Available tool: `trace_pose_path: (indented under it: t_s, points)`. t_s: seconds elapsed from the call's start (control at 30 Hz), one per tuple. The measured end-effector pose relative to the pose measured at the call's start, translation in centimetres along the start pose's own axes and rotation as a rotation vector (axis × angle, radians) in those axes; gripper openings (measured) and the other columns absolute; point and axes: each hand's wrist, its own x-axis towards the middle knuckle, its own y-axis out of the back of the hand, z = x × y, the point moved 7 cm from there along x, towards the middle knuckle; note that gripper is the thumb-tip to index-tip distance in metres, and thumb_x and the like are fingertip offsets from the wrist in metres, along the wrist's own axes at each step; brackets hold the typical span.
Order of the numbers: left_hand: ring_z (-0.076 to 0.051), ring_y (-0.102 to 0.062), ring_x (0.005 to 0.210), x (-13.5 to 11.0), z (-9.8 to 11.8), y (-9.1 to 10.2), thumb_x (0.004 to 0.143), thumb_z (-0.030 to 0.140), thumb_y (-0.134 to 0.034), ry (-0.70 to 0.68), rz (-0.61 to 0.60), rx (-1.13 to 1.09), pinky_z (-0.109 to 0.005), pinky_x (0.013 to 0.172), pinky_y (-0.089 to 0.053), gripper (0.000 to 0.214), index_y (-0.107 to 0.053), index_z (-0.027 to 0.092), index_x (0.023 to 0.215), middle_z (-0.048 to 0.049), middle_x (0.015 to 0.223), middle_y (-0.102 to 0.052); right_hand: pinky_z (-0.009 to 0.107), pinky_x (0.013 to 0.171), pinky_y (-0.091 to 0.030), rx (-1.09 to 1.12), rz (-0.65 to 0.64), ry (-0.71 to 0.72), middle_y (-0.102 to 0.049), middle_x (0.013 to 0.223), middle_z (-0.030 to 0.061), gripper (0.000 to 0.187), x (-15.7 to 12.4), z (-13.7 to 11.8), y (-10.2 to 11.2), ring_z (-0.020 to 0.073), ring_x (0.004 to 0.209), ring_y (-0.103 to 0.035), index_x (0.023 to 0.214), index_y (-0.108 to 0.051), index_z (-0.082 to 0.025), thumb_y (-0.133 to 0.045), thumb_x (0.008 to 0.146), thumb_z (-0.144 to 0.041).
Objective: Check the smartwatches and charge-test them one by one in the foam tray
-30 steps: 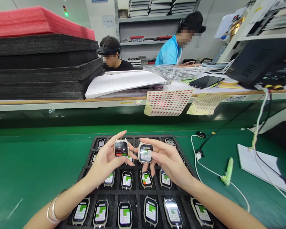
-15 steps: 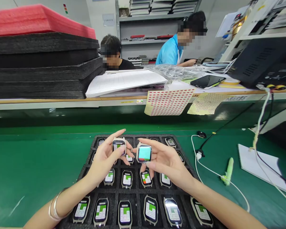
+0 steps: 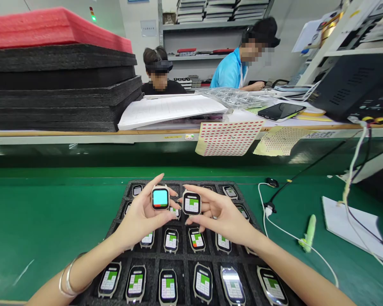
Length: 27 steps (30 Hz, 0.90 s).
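Note:
My left hand (image 3: 147,210) holds a smartwatch without a strap (image 3: 160,198), its screen cyan with a red strip at the bottom. In my right hand (image 3: 220,210) is a second smartwatch (image 3: 192,203), gripped by its edges, showing a white and green grid. Both hands hover side by side over a black foam tray (image 3: 183,265). Rows of similar watch bodies lie face up in its compartments, most showing white and green screens. One tray watch (image 3: 197,239) has an orange patch on its screen. My hands and forearms hide some compartments.
Stacked black foam trays (image 3: 60,89) under red foam stand on the shelf at left. Papers (image 3: 172,110) and a phone (image 3: 282,111) lie there too. On the green table, a white cable (image 3: 319,255), a green pen-like object (image 3: 310,229) and a notepad (image 3: 354,225) sit right. Two people work behind.
The left watch's screen went from a white and green grid to cyan; the right one's went from cyan to the grid. My left thumb moved off its screen, down and right.

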Motion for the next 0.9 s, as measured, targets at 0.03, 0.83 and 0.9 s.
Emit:
trace_pose_path:
  t_s: [0.03,0.83,0.9]
  points:
    - [-0.020,-0.063,0.091,-0.1,-0.3,0.3,0.074,0.011,-0.072,0.013,-0.003,0.009,-0.033,0.077,-0.055,0.078,-0.033,0.029,0.139,-0.0077,0.112,-0.056,0.027,0.058,-0.057,-0.120,-0.013,-0.010,-0.067,0.095,0.0065,0.060,0.5,0.7,0.5,0.0201,0.079,-0.068,0.140,-0.036,-0.022,-0.060,0.086,-0.017]
    - [-0.028,-0.046,0.111,6.7,-3.9,8.4,0.079,0.018,-0.055,-0.120,-0.319,1.481,-0.043,0.094,-0.036,0.042,-0.051,0.021,0.121,-0.0088,0.117,-0.053,0.040,0.090,-0.044,-1.157,-0.093,0.194,-0.053,0.110,0.0117,0.039,5.7,5.2,2.6,0.0268,0.104,-0.048,0.128,-0.051,-0.016,-0.057,0.092,-0.031]
    - [-0.030,-0.049,0.108,6.0,-3.1,10.7,0.075,0.014,-0.055,-0.048,-0.288,1.545,-0.044,0.090,-0.037,0.040,-0.055,0.019,0.115,-0.0099,0.113,-0.055,0.039,0.090,-0.044,-1.153,-0.164,0.227,-0.054,0.108,0.0111,0.034,7.2,5.3,1.0,0.0263,0.103,-0.049,0.124,-0.055,-0.016,-0.056,0.092,-0.029]
